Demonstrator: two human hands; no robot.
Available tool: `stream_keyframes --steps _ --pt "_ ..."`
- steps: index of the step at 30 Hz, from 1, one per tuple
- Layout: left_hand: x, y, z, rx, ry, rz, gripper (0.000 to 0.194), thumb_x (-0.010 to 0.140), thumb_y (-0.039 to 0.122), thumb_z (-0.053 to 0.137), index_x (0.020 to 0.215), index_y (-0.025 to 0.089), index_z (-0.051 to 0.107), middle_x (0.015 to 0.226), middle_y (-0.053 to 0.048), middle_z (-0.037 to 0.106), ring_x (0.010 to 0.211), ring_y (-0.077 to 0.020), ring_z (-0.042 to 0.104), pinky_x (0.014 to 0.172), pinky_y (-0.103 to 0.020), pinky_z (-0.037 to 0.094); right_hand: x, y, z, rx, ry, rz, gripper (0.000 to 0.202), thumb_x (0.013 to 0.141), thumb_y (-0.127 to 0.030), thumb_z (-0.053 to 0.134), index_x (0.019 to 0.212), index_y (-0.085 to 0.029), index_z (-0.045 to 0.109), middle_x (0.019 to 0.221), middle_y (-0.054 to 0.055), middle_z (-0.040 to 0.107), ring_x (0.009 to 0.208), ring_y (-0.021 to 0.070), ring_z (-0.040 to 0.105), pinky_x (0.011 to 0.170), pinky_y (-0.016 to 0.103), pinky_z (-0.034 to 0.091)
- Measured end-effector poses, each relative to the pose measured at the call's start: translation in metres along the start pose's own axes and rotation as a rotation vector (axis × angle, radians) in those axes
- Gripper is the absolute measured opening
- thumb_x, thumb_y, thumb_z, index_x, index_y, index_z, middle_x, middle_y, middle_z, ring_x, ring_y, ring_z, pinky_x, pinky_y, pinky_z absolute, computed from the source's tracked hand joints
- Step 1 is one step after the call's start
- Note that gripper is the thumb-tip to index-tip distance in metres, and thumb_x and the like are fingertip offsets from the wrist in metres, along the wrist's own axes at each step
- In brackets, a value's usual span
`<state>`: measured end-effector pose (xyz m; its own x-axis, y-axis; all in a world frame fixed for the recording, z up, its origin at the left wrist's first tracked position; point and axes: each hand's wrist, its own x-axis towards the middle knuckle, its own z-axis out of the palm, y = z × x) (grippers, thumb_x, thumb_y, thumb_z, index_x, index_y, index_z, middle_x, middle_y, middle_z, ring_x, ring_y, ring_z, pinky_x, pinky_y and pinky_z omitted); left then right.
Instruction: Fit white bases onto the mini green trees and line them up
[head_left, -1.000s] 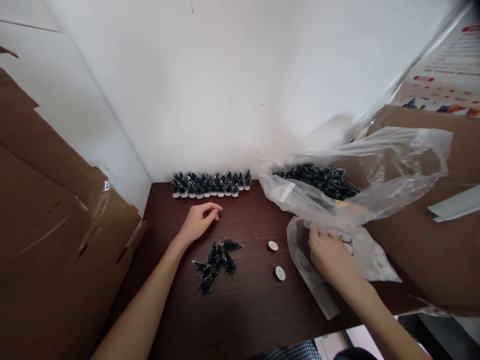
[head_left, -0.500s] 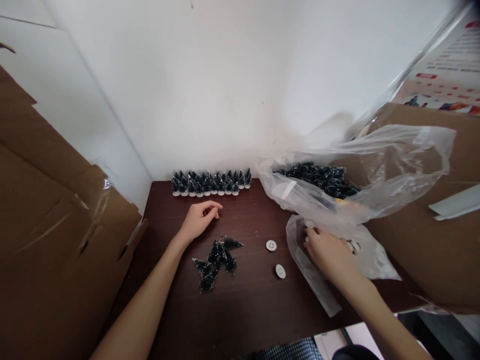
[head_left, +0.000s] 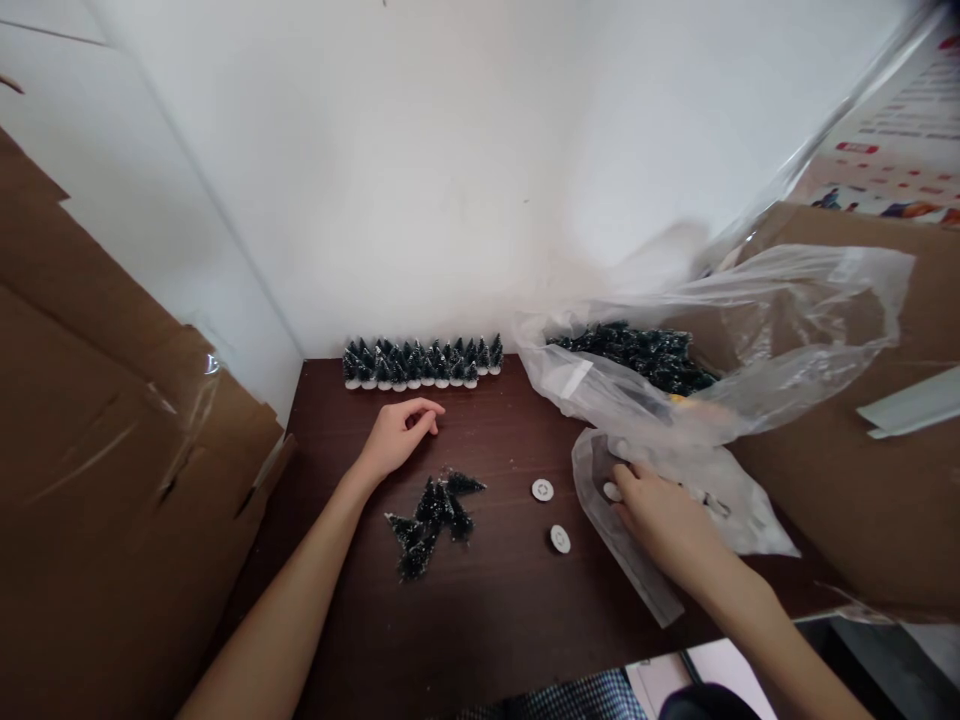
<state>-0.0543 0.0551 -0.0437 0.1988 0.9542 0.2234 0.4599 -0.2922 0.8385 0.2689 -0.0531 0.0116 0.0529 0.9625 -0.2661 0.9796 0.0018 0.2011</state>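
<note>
My left hand [head_left: 401, 437] rests on the dark tabletop with its fingers curled and nothing seen in them. Just below it lies a loose heap of several small dark green bottle-brush trees [head_left: 431, 520] with white-flecked tips. At the mouth of a clear plastic bag [head_left: 750, 510], the fingers of my right hand [head_left: 664, 515] close around a white round base [head_left: 613, 491]; its far side is covered by the hand. Two more bases lie flat on the table, an upper disc [head_left: 542, 490] and a lower disc [head_left: 560, 539].
Against the wall stand rows of small trees on white bases [head_left: 420, 365]. A larger open plastic bag [head_left: 817, 290] holds many dark trees [head_left: 637, 355]. Cardboard boxes flank the table, a left box [head_left: 127, 480] and a right box [head_left: 840, 480]. A clipboard [head_left: 720, 665] is at the near edge.
My right hand has shifted slightly back toward the right in the small bag, and a white base now shows at its fingertips. My left hand has stayed put.
</note>
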Motion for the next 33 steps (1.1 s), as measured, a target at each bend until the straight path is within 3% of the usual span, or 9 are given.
stream_keyframes --steps 9,16,22,33 --pt "0.0 0.002 0.0 0.008 0.003 -0.015 0.029 0.086 0.036 0.051 0.092 0.016 0.073 0.068 -0.002 0.07 0.061 -0.016 0.055 0.06 -0.025 0.039 0.011 0.006 0.008 0.148 0.056 -0.036 0.014 0.089 -0.011 0.052 0.093 -0.013 0.065 0.099 0.014 0.068 0.091 0.0301 0.068 0.07 0.034 0.037" --pt "0.0 -0.002 0.001 -0.007 0.009 -0.008 0.028 0.087 0.035 0.052 0.092 0.016 0.073 0.069 -0.002 0.07 0.061 -0.0157 0.055 0.06 -0.025 0.04 0.006 0.002 0.003 0.27 0.05 -0.058 0.032 0.087 -0.017 0.062 0.118 -0.011 0.065 0.113 0.015 0.065 0.1 0.0293 0.066 0.08 0.032 0.041" --pt "0.0 -0.003 0.002 -0.026 0.014 -0.008 0.028 0.087 0.036 0.053 0.092 0.016 0.073 0.068 -0.002 0.07 0.063 -0.0165 0.057 0.062 -0.026 0.041 0.002 -0.006 0.001 0.308 0.046 -0.09 0.015 0.087 -0.011 0.055 0.096 -0.01 0.066 0.099 0.013 0.064 0.085 0.024 0.063 0.077 0.031 0.04" --pt "0.0 0.0 0.0 0.006 0.003 -0.004 0.029 0.086 0.036 0.052 0.091 0.017 0.073 0.068 -0.002 0.07 0.062 -0.0161 0.057 0.059 -0.025 0.041 0.005 -0.006 0.007 0.341 0.085 -0.068 0.01 0.083 -0.01 0.057 0.09 -0.012 0.065 0.094 0.011 0.064 0.081 0.0214 0.061 0.073 0.028 0.037"
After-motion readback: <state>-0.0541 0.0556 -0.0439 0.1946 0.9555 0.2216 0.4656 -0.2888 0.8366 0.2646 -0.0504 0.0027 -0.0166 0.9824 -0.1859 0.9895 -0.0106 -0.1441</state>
